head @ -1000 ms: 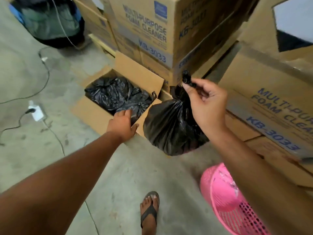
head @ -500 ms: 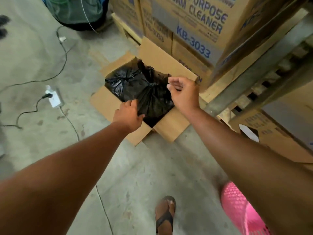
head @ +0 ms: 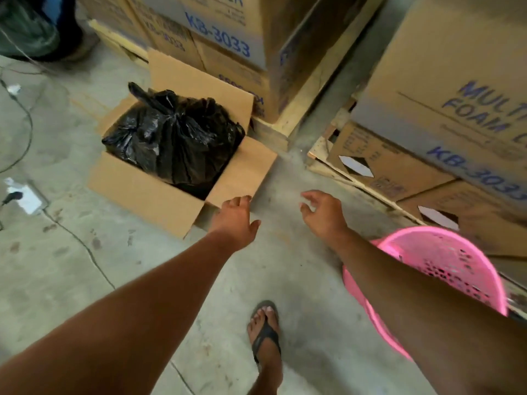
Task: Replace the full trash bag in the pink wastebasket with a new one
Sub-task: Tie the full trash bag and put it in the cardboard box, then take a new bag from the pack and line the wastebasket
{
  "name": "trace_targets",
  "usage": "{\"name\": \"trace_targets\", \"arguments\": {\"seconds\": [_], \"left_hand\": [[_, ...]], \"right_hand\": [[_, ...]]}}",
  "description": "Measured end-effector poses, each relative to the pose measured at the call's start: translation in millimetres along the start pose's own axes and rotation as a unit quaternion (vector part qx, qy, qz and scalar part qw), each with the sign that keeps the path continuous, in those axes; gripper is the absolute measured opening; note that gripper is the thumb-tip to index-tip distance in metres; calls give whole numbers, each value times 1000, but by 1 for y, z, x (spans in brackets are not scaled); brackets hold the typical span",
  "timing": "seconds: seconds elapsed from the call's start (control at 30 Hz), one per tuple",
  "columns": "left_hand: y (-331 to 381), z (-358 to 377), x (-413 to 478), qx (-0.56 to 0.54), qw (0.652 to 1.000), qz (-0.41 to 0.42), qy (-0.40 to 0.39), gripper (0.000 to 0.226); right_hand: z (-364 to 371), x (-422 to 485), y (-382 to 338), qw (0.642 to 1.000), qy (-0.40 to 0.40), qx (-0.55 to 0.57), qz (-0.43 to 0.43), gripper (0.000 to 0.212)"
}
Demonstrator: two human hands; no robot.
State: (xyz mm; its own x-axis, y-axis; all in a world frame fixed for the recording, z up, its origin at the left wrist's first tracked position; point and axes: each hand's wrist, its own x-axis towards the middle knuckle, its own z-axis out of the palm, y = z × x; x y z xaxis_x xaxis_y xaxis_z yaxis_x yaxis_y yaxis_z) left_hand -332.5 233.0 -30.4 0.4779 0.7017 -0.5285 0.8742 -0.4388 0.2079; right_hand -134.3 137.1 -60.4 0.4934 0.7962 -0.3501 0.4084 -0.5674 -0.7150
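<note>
A tied black trash bag sits on top of other black bags inside an open cardboard box on the concrete floor. My left hand hovers just off the box's near right flap, fingers apart, holding nothing. Further right, my right hand is open and empty over bare floor. The pink wastebasket stands at the lower right, partly behind my right forearm; its perforated inside shows no bag.
Stacked cardboard cartons on a wooden pallet rise behind the box, and more cartons stand at the right. A cable and a white power plug lie at the left. My sandalled foot is below.
My right hand carried the tied black bag to the box, set it inside and let go. Both hands have drawn back towards me, away from the box.
</note>
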Motion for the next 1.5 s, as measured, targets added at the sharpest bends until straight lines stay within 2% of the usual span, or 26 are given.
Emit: {"name": "trace_targets", "arguments": {"seconds": [0.17,0.3,0.47,0.6,0.73,0.97,1.1,1.27,1.37,1.43,1.5], "left_hand": [[133,63,-40,2,997,77,-14,66],[256,114,-84,-13,987,154,-31,63],[401,176,-145,-29,973,224,-52,69],[492,226,-187,-51,969,223,-90,64],[554,277,-199,-91,970,201,-105,63],[586,386,-146,-137,976,104,-135,64],[572,444,-98,-79,987,61,-128,54],[552,502,-46,-31,985,74,-150,59],[539,533,-16,-32,979,100,-174,85],[534,542,-7,-3,972,119,-205,92],[532,544,-4,4,965,142,-221,88]], "right_hand": [[-78,-78,125,993,91,36,62,27],[-168,-168,223,976,176,68,108,21],[-272,-297,339,949,214,81,217,17],[-329,-381,404,934,242,75,252,18],[-348,-423,467,920,233,107,295,20],[-311,-395,564,881,237,171,371,20],[-277,-363,622,882,235,161,375,25],[-249,-330,693,883,237,148,377,34],[-237,-317,741,879,213,101,414,51],[-234,-311,759,880,197,134,410,58],[-234,-307,766,877,207,170,399,50]]}}
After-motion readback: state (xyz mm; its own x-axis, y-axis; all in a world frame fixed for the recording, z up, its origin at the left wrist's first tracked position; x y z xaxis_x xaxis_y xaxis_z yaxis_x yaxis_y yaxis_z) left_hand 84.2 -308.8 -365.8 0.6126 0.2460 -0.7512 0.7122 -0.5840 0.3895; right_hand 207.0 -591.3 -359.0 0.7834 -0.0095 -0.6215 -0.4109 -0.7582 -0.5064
